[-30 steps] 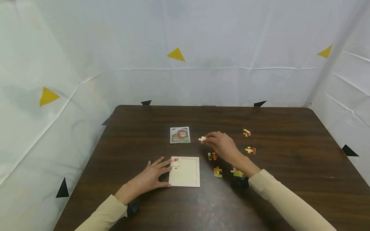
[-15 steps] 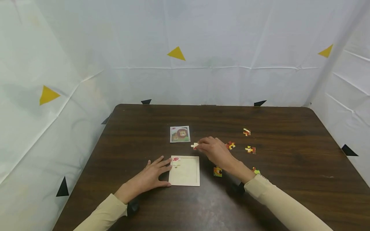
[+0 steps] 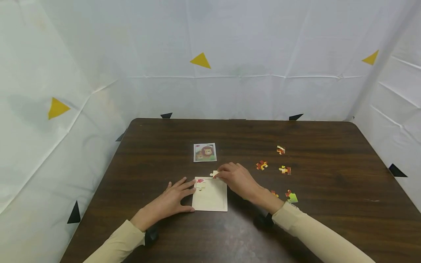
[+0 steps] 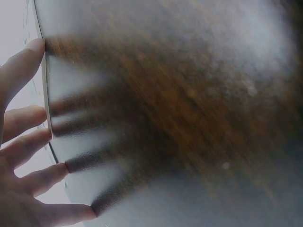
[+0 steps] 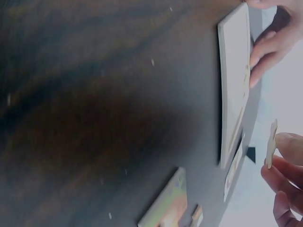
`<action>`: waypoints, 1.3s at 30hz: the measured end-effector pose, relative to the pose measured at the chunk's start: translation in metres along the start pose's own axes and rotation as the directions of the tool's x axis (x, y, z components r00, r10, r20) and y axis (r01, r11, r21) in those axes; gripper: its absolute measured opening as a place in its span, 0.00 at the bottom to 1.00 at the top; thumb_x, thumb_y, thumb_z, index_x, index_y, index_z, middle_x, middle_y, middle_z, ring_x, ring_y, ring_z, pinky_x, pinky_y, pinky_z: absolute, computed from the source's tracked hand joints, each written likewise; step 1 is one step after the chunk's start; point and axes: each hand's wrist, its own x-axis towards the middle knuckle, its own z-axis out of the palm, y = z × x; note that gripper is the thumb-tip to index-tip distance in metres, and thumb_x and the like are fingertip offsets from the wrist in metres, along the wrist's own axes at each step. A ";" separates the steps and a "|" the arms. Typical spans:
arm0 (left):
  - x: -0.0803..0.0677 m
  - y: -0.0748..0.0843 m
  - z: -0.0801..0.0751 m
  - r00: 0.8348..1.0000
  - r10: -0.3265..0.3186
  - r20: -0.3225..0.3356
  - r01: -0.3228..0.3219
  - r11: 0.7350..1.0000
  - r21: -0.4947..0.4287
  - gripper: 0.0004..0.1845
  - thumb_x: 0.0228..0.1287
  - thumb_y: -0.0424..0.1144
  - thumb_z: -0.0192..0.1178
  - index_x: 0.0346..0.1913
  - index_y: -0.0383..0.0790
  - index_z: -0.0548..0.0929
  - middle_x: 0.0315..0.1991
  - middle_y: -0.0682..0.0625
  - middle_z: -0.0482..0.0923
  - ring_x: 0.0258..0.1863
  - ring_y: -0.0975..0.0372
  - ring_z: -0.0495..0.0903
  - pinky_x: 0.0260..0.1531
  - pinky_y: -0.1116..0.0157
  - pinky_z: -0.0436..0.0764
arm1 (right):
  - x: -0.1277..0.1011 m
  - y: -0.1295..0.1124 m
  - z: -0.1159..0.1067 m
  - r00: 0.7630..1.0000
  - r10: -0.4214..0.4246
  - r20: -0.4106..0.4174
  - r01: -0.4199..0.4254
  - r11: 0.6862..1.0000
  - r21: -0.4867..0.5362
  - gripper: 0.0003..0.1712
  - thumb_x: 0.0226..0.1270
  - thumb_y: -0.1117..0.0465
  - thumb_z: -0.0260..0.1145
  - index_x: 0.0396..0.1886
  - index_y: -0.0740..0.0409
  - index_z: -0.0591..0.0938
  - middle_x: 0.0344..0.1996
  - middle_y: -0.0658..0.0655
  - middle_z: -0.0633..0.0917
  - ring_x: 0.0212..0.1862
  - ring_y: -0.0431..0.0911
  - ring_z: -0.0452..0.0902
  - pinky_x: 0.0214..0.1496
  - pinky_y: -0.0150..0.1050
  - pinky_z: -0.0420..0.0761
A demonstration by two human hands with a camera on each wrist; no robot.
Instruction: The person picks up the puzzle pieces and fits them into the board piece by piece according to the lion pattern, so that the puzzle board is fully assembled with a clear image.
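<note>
A pale wooden puzzle tray point(image 3: 210, 199) lies on the dark table, with one piece point(image 3: 200, 183) set in its top-left corner. My left hand point(image 3: 172, 201) lies flat beside the tray, fingers straight and touching its left edge point(image 4: 46, 94). My right hand point(image 3: 234, 178) hovers over the tray's top-right corner and pinches a pale puzzle piece point(image 3: 215, 174) at its fingertips. In the right wrist view that piece point(image 5: 271, 144) shows edge-on above the tray point(image 5: 233, 90).
A lion reference picture point(image 3: 205, 152) lies behind the tray. Loose coloured pieces are scattered to the right: point(image 3: 262, 165), point(image 3: 280, 150), point(image 3: 284, 170), point(image 3: 291, 196). White sheeting with yellow and black triangles walls the table point(image 3: 329, 164).
My right hand has carried the pale piece left and toward me, from beside the lion picture to the tray's top edge. The left hand has stayed put.
</note>
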 end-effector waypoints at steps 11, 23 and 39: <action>0.000 -0.001 0.000 1.000 -0.007 0.007 0.007 1.000 0.006 0.37 0.53 0.57 0.68 0.64 0.43 0.76 0.72 0.49 0.60 0.73 0.46 0.53 0.57 0.30 0.56 | 0.002 -0.012 0.014 0.998 -0.027 0.055 0.026 0.999 0.021 0.10 0.55 0.63 0.74 0.38 0.50 0.89 0.39 0.52 0.85 0.42 0.45 0.79 0.39 0.39 0.77; 0.000 -0.001 0.000 1.000 0.004 0.003 -0.004 1.000 0.006 0.36 0.54 0.56 0.67 0.64 0.42 0.75 0.72 0.48 0.60 0.72 0.45 0.53 0.56 0.29 0.56 | 0.005 -0.018 0.021 0.994 -0.025 0.110 0.027 0.999 -0.019 0.07 0.58 0.62 0.72 0.37 0.51 0.89 0.40 0.52 0.85 0.43 0.45 0.79 0.41 0.39 0.78; -0.001 0.000 -0.001 1.000 0.010 -0.001 -0.010 1.000 0.016 0.36 0.54 0.57 0.67 0.64 0.42 0.75 0.72 0.48 0.60 0.72 0.45 0.53 0.56 0.29 0.57 | 0.011 -0.021 0.023 0.985 -0.008 0.170 0.017 0.998 -0.057 0.06 0.60 0.60 0.71 0.37 0.50 0.89 0.39 0.51 0.84 0.44 0.45 0.79 0.44 0.41 0.78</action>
